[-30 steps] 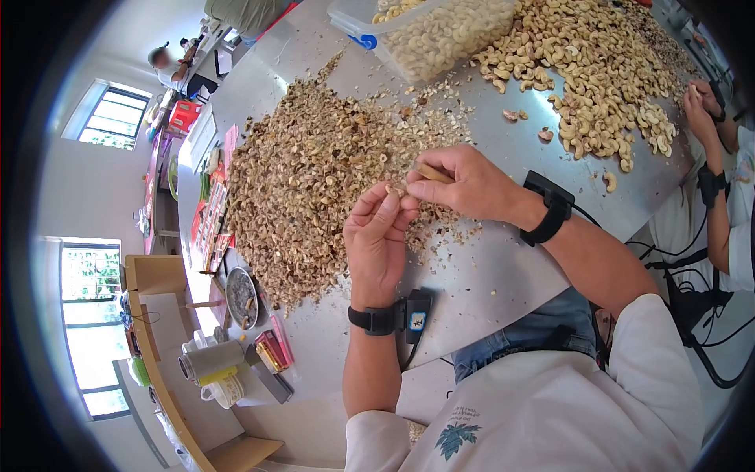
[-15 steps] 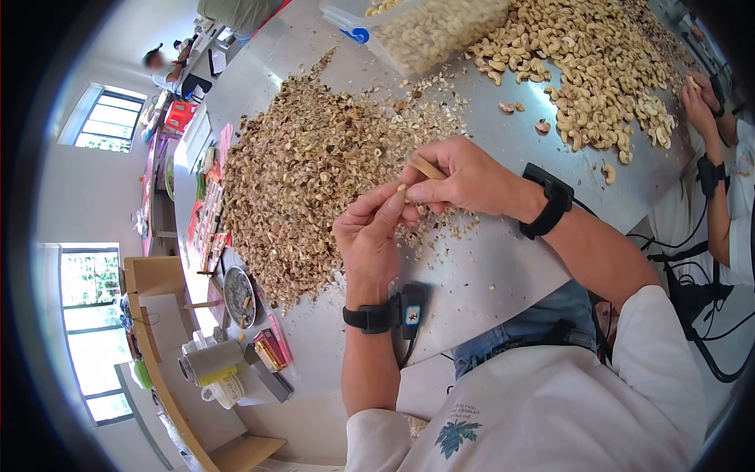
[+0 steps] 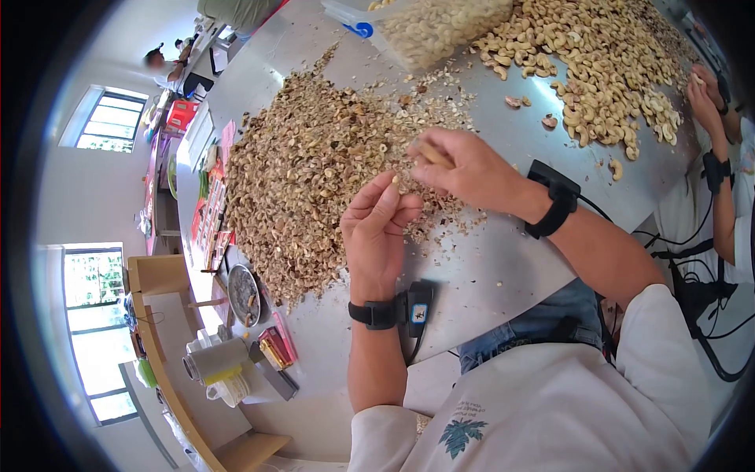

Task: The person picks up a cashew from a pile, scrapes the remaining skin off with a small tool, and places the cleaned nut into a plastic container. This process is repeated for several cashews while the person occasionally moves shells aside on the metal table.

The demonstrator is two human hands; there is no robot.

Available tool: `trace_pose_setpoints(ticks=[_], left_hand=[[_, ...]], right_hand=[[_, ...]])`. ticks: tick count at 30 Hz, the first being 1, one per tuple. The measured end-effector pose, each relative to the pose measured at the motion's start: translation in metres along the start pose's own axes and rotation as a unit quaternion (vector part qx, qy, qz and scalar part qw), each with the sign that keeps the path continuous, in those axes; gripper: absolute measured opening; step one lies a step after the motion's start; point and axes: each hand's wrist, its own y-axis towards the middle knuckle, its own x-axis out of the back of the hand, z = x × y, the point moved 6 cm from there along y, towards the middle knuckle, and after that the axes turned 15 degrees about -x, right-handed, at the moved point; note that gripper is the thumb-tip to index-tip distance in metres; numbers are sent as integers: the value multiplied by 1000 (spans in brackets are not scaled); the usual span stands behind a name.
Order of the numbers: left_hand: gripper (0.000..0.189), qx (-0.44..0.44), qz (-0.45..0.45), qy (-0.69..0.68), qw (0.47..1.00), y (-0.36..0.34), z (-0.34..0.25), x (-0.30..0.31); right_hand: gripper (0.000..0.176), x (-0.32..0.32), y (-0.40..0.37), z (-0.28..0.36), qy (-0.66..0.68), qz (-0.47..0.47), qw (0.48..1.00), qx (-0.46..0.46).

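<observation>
My left hand (image 3: 379,228) is closed in a pinch, with a small pale cashew piece (image 3: 395,180) between thumb and fingertip. Just to its right, my right hand (image 3: 472,173) wraps around a short tool with a tan wooden-looking handle (image 3: 435,155); its working end is blurred and hidden by the fingers. A gap separates the two hands. Beneath and beyond them spreads a large heap of brown cashew skins and broken bits (image 3: 307,181) on the metal table (image 3: 487,259).
Whole cashews (image 3: 605,94) lie piled at the upper right, beside a clear plastic bin (image 3: 440,31) full of them. Another person's hand (image 3: 704,98) is at the right edge. A metal bowl (image 3: 243,295) stands left of the heap, near a grey roll (image 3: 216,360).
My right hand has drawn away from my left, so the tool and the cashew piece are now apart. The view has shifted slightly.
</observation>
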Motion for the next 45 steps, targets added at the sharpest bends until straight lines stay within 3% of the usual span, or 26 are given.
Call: trace_pose_setpoints(ticks=[4, 7, 10, 13, 19, 22, 25, 28, 29, 31, 34, 45], left_hand=[[27, 2, -15, -30, 999, 1, 1, 4], [28, -3, -21, -59, 998, 3, 1, 3], [29, -9, -2, -83, 996, 3, 0, 3], [31, -21, 3, -88, 996, 4, 0, 0], [37, -88, 74, 18, 993, 4, -10, -5], [36, -86, 106, 65, 989, 4, -15, -1], [32, -67, 112, 53, 990, 4, -11, 1], [28, -49, 92, 7, 995, 6, -8, 5], [27, -44, 83, -11, 996, 6, -7, 5], [26, -63, 89, 46, 993, 7, -9, 4], [26, -66, 107, 118, 985, 5, -10, -2], [31, -91, 61, 64, 992, 4, -7, -3]], right_hand=[[13, 6, 6, 3, -71, 16, 995, 73], [15, -1, -6, 19, -156, -47, 960, 228], [13, -7, -13, 19, -181, -31, 951, 250], [12, -7, -13, 18, -240, -1, 944, 225], [12, -7, -10, 16, -209, 46, 953, 212], [17, -7, -8, 15, -119, 113, 976, 146], [17, -7, -7, 10, -141, 167, 973, 79], [19, -8, -5, 11, -107, 142, 978, 106], [18, -5, -5, 10, -73, 130, 986, 72], [15, -1, -9, 17, -5, 107, 994, 4], [9, 1, -4, 13, 31, 110, 993, 39], [9, -7, -6, 7, 63, 129, 990, 11]])
